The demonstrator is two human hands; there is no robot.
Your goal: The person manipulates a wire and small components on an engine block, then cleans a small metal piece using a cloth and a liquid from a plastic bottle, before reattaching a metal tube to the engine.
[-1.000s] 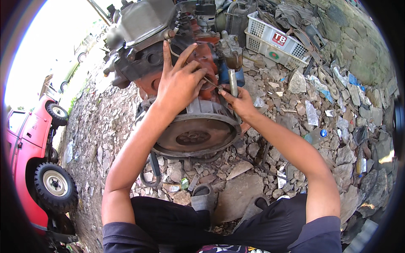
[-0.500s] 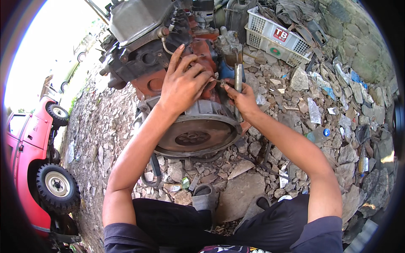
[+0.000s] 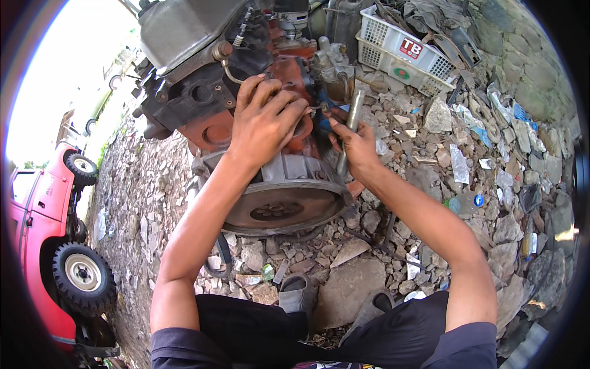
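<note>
An engine with a red-orange block (image 3: 206, 132) and a round flywheel (image 3: 283, 209) stands on the ground before me. My left hand (image 3: 265, 122) lies over the block, fingers bent and closed; what they grip is hidden beneath them. Just right of its fingertips a small metal end piece (image 3: 323, 106) pokes out, close to my right index finger. My right hand (image 3: 356, 142) is closed round a grey metal pipe (image 3: 355, 111), which slants upright beside the block. Behind it sits a filter-like part with a brownish bowl (image 3: 338, 86), fixed to the engine's right side.
Broken stones (image 3: 350, 252) and litter cover the ground. White plastic crates (image 3: 399, 55) with scrap stand at the back right, by a stone wall (image 3: 516, 55). A plastic bottle (image 3: 465, 203) lies to the right. Far left is a red off-road vehicle (image 3: 46, 209).
My left index finger, raised before, is now bent down beside the others. The pipe in my right hand has tilted, its top leaning right. The engine appears slightly further left in view.
</note>
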